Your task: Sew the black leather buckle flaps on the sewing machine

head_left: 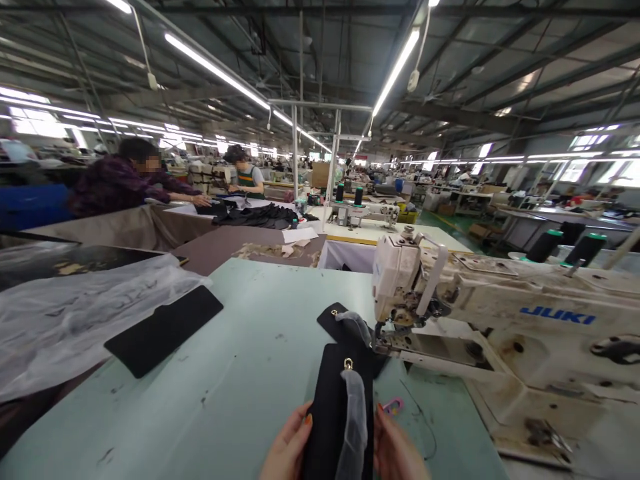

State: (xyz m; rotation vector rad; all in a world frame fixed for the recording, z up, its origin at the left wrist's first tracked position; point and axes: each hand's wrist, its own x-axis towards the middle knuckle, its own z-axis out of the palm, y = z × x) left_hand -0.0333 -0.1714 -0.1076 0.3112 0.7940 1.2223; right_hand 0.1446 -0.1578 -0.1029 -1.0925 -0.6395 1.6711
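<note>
At lower centre of the frame, a black bag panel [334, 407] is pinched at its edges by the left hand [287, 448] and right hand [397, 448], its far end under the sewing machine [500, 313]. The plastic-wrapped strap [354, 420] could be caught under the needle.

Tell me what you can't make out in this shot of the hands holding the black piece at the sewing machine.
1. Head view: left hand and right hand are cut off by the bottom edge; wrists unseen.
2. The black piece runs off the bottom edge too, and its far end goes under the sewing machine head.
3. The needle is too small and shadowed.
4. The plastic-wrapped strap blurs what is inside.
</note>
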